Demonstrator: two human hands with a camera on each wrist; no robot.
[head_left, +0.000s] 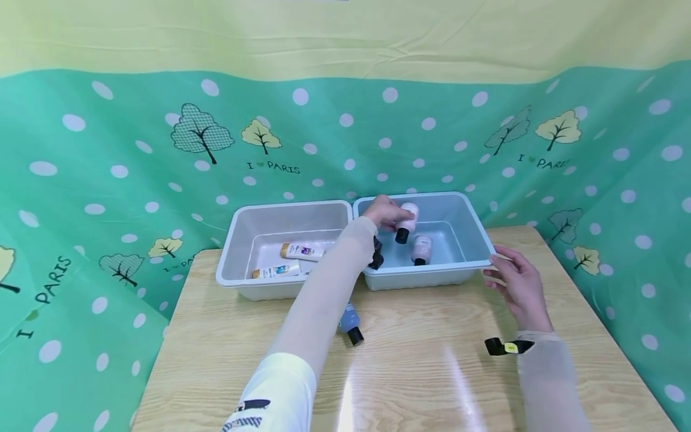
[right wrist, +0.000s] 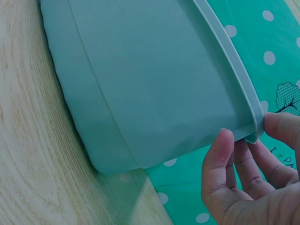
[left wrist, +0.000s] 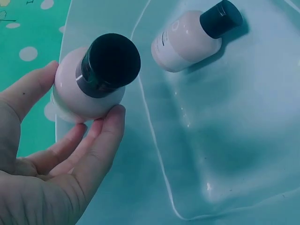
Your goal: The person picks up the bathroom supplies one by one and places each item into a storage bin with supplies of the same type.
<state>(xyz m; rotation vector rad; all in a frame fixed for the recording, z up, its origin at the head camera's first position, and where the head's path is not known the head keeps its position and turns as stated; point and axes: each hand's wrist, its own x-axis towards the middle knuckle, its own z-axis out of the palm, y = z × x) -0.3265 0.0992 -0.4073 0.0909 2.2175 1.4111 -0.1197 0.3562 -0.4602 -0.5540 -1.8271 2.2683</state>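
Note:
My left hand grips a pale pink bottle with a black cap, holding it above the blue bin. In the left wrist view the thumb is on one side of this bottle and the fingers are on the other, its cap toward the camera. A second pale pink bottle lies on the bin floor. At the bin's front right corner, my right hand pinches the rim, thumb above and fingers beneath.
Left of the blue bin stands a grey bin holding several white tubes. A blue bottle with a black cap lies on the wooden table, partly behind the left forearm. A green dotted curtain hangs close behind the bins.

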